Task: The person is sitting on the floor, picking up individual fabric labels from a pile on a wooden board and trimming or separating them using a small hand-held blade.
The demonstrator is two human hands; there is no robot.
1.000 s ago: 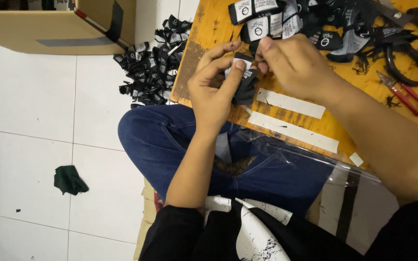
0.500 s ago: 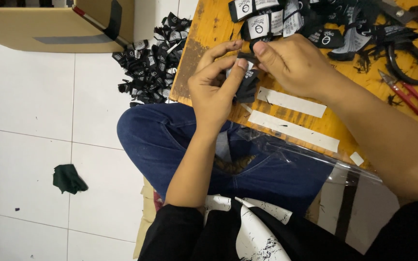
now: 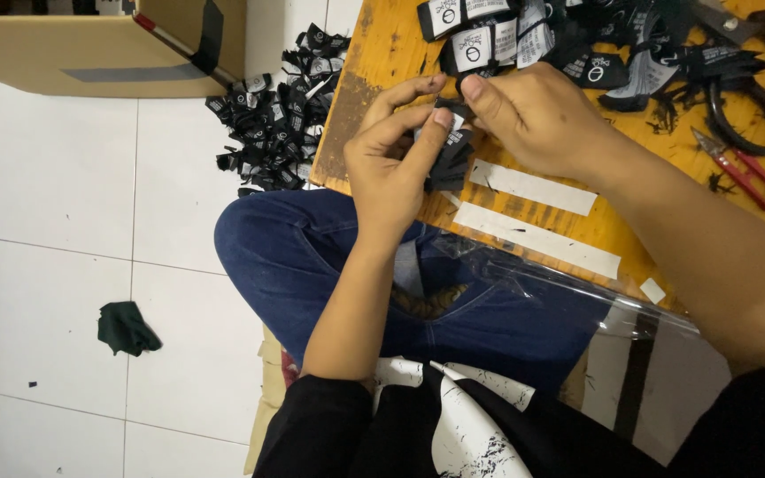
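Between two hands (image 3: 391,168) (image 3: 537,115), one label bundle (image 3: 447,159)

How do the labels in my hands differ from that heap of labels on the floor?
The bunch of labels is a small gathered stack pinched between the left hand and right hand above the wooden table. The heap of labels is far larger, loose and scattered, lying untouched on the white tiled floor. Both are small black fabric pieces with white markings.
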